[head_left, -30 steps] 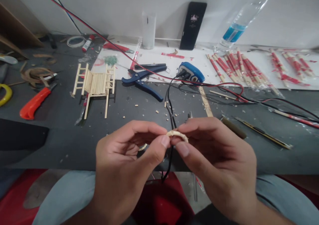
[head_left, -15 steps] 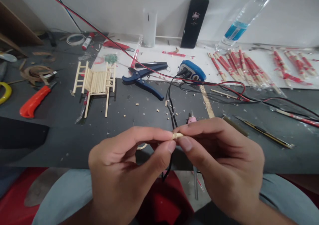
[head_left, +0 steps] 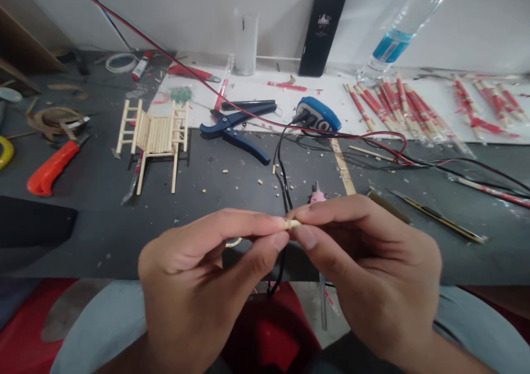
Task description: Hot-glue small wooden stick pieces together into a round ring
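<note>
A short pale piece of wooden stick [head_left: 293,224] is pinched between both my hands, over the table's near edge. My left hand [head_left: 207,274] grips its left end with thumb and forefinger. The right end sits between the thumb and forefinger of my right hand [head_left: 372,274]. Most of the piece is hidden by my fingertips. Just beyond my right hand lies a pink-collared tool with a metal tip [head_left: 317,194], partly covered by the fingers. A small chair built of thin sticks [head_left: 156,137] stands on the table to the left.
Blue cutting pliers [head_left: 240,134] lie mid-table beside a blue power socket block [head_left: 318,115]. Red-wrapped stick bundles [head_left: 397,109] and a water bottle [head_left: 387,48] are at the back right. An orange-handled knife [head_left: 53,167] lies left, a yellow-black craft knife [head_left: 439,217] right. Cables cross the table.
Both hands keep their pinch on the stick piece, with barely any shift of the fingers. The whole view has moved slightly, so the table things appear a little further left and higher.
</note>
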Motion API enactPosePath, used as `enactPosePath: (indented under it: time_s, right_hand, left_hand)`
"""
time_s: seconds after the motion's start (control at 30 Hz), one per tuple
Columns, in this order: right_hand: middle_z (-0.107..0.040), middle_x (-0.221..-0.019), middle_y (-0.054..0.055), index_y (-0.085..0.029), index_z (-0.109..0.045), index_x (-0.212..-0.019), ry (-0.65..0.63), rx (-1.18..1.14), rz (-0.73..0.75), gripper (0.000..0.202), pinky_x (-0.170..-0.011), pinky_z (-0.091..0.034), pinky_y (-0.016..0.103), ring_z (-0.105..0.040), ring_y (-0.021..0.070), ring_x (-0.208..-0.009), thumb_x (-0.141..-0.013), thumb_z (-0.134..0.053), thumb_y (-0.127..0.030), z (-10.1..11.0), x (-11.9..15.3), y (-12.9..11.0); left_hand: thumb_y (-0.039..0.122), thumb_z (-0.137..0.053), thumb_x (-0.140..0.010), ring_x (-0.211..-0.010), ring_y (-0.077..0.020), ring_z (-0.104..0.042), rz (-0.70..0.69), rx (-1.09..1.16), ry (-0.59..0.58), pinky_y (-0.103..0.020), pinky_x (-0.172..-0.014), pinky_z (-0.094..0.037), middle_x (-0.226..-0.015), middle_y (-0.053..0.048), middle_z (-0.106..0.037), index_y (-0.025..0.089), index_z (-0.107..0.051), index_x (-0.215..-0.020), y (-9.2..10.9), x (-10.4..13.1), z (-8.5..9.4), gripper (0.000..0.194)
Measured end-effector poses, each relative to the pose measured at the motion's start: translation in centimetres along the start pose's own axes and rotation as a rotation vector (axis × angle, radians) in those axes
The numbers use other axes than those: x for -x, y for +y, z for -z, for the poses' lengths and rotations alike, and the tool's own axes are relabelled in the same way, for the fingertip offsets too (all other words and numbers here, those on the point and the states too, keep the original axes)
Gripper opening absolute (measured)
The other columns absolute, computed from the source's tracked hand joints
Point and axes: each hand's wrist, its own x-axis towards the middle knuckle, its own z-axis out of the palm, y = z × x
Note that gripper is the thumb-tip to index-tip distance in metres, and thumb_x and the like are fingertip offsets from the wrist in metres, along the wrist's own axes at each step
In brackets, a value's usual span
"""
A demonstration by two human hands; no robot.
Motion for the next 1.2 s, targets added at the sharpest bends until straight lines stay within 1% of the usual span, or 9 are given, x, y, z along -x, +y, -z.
enactPosePath:
  time_s: [0.33, 0.43, 0.53, 0.63, 0.7, 0.83, 0.97, 1.07, 1.2]
  right_hand:
    - [-0.081, -0.075, -0.005, -0.027, -0.076, -0.087, -0.009, 0.019, 0.043, 0.019, -0.054, -0.061, 0.018, -0.074, 0.0111, -0.060, -0.086, -0.080, -0.008, -0.2, -0.5, 0.5]
    - [-0.082, -0.079, -0.005, -0.026, -0.075, -0.090, -0.055, 0.006, 0.076, 0.019, -0.060, -0.063, 0.018, -0.077, 0.0115, -0.065, -0.087, -0.079, -0.008, -0.1, -0.5, 0.5]
    - [-0.083, -0.093, 0.000, -0.027, -0.075, -0.104, -0.095, 0.021, 0.174, 0.026, -0.068, -0.067, 0.025, -0.080, 0.0158, -0.076, -0.088, -0.076, -0.007, 0.2, -0.4, 0.6]
    - [-0.082, -0.104, 0.003, -0.027, -0.073, -0.117, -0.092, 0.128, 0.281, 0.037, -0.074, -0.066, 0.032, -0.079, 0.0205, -0.090, -0.088, -0.074, -0.005, 0.7, -0.4, 0.8]
    - [-0.080, -0.105, 0.004, -0.026, -0.073, -0.117, -0.086, 0.189, 0.363, 0.036, -0.077, -0.063, 0.036, -0.076, 0.0220, -0.095, -0.089, -0.073, -0.004, 1.0, -0.6, 0.8]
    - [-0.074, -0.099, 0.003, -0.023, -0.072, -0.111, -0.083, 0.382, 0.560, 0.026, -0.077, -0.057, 0.036, -0.069, 0.0186, -0.087, -0.090, -0.076, -0.008, 1.6, -1.0, 0.5]
    - [-0.069, -0.098, 0.000, -0.024, -0.067, -0.111, -0.111, 0.578, 0.625, 0.019, -0.080, -0.054, 0.033, -0.064, 0.0141, -0.084, -0.096, -0.077, -0.019, 2.1, -0.7, 0.3]
    - [-0.069, -0.100, 0.000, -0.024, -0.067, -0.113, -0.130, 0.613, 0.645, 0.021, -0.081, -0.053, 0.032, -0.063, 0.0144, -0.088, -0.096, -0.079, -0.022, 2.3, -0.5, 0.4]
    - [-0.070, -0.098, -0.001, -0.024, -0.067, -0.110, -0.138, 0.606, 0.634, 0.020, -0.078, -0.054, 0.030, -0.063, 0.0135, -0.085, -0.095, -0.079, -0.021, 2.3, -0.6, 0.4]
  left_hand:
    - [0.010, -0.078, -0.088, -0.069, -0.0040, -0.078, -0.089, -0.018, 0.011, -0.009, -0.066, -0.062, -0.086, 0.017, -0.084, 0.032, -0.080, -0.089, -0.6, 0.0, 0.2, 0.022]
    - [0.014, -0.077, -0.091, -0.064, -0.0049, -0.075, -0.134, -0.099, 0.028, -0.012, -0.057, -0.059, -0.086, 0.016, -0.084, 0.033, -0.080, -0.093, -0.6, 0.0, 0.3, 0.019]
    - [0.018, -0.074, -0.095, -0.058, -0.0042, -0.072, -0.207, -0.192, 0.055, -0.015, -0.047, -0.053, -0.086, 0.016, -0.084, 0.034, -0.079, -0.096, -0.3, 0.0, 0.5, 0.016]
    - [0.018, -0.071, -0.098, -0.067, -0.0062, -0.078, -0.274, -0.256, 0.058, -0.014, -0.061, -0.061, -0.088, 0.014, -0.084, 0.032, -0.076, -0.097, -0.1, -0.1, 0.9, 0.015]
    - [0.017, -0.071, -0.099, -0.074, -0.0080, -0.081, -0.336, -0.307, 0.023, -0.014, -0.070, -0.064, -0.089, 0.012, -0.085, 0.030, -0.075, -0.100, -0.1, -0.2, 1.2, 0.014]
    - [0.013, -0.069, -0.098, -0.085, -0.0107, -0.083, -0.425, -0.372, -0.051, -0.014, -0.080, -0.065, -0.098, 0.008, -0.086, 0.026, -0.073, -0.103, -0.3, -0.3, 1.9, 0.015]
    - [0.006, -0.068, -0.096, -0.090, -0.0124, -0.083, -0.471, -0.331, -0.169, -0.015, -0.092, -0.065, -0.104, 0.004, -0.086, 0.022, -0.074, -0.104, -0.4, 0.0, 2.2, 0.019]
    - [0.012, -0.069, -0.099, -0.090, -0.0115, -0.082, -0.471, -0.308, -0.099, -0.018, -0.095, -0.066, -0.106, 0.006, -0.085, 0.026, -0.073, -0.108, -0.9, 0.4, 1.9, 0.017]
    - [0.023, -0.071, -0.100, -0.078, -0.0108, -0.081, -0.498, -0.331, -0.010, -0.019, -0.086, -0.068, -0.100, 0.008, -0.085, 0.027, -0.074, -0.104, -0.8, 0.4, 1.5, 0.006]
